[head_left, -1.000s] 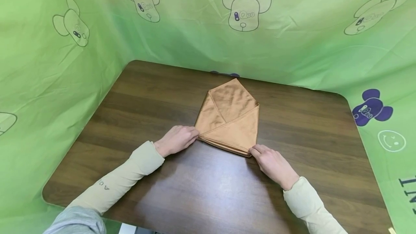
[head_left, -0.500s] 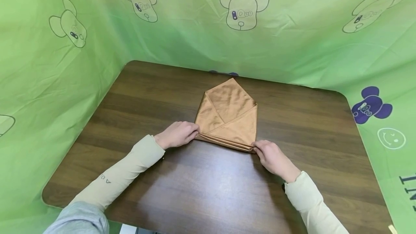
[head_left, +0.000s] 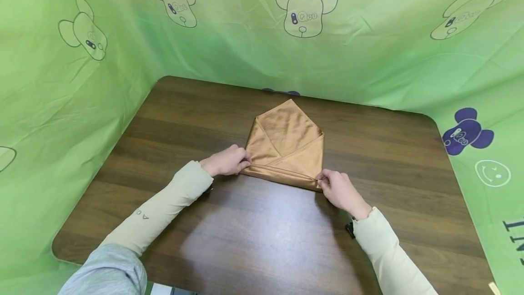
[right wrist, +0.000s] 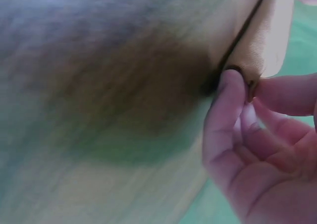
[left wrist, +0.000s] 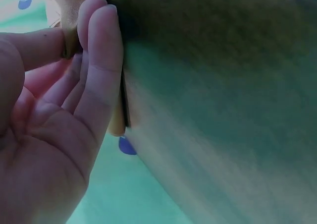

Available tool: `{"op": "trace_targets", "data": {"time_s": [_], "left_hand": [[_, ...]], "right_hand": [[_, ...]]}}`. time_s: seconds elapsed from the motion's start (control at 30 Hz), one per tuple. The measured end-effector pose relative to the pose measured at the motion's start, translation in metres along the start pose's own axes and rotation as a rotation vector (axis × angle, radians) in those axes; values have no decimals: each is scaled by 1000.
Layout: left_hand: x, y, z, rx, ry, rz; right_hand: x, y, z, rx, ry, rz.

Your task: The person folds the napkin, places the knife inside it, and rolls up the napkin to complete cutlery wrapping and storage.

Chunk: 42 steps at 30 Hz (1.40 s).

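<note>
- Head view: left hand (head_left: 226, 160) pinches the folded cloth (head_left: 286, 144) at its near left end.
- Right hand (head_left: 340, 191) pinches the same cloth at its near right end.
- Cloth lies on the table (head_left: 262, 236), between and beyond both grips, its pointed end (head_left: 291, 107) farthest from them.

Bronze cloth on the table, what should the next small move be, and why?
Perhaps fold the cloth one turn farther from the body: the left grip and the right grip pinch both ends of its near strip, while its pointed far part lies flat.
</note>
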State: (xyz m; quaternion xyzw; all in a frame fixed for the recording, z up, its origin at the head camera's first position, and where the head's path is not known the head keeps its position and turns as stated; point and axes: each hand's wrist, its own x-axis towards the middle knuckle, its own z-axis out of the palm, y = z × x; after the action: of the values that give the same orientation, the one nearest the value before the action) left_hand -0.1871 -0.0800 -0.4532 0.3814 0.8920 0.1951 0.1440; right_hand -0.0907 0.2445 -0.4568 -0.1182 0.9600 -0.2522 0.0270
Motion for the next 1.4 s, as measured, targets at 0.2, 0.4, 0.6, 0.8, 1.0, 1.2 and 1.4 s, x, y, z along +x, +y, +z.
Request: {"op": "trace_targets", "data": {"time_s": [0.2, 0.4, 0.6, 0.8, 1.0, 1.2, 1.4], "left_hand": [[0, 8, 2, 21, 64, -121], [1, 14, 6, 80, 151, -167], [4, 16, 12, 102, 159, -217], [4, 19, 17, 133, 177, -231], [4, 20, 18, 150, 176, -230], [4, 18, 18, 174, 196, -222], [4, 16, 20, 234, 247, -194]], "right_hand": [[4, -7, -2, -57, -8, 51], [7, -10, 2, -113, 52, 27], [7, -11, 9, -164, 143, -15], [2, -16, 15, -284, 263, -198], [-5, -23, 18, -351, 280, -384], [-12, -24, 23, -381, 203, -378], [-10, -21, 27, -367, 184, -325]]}}
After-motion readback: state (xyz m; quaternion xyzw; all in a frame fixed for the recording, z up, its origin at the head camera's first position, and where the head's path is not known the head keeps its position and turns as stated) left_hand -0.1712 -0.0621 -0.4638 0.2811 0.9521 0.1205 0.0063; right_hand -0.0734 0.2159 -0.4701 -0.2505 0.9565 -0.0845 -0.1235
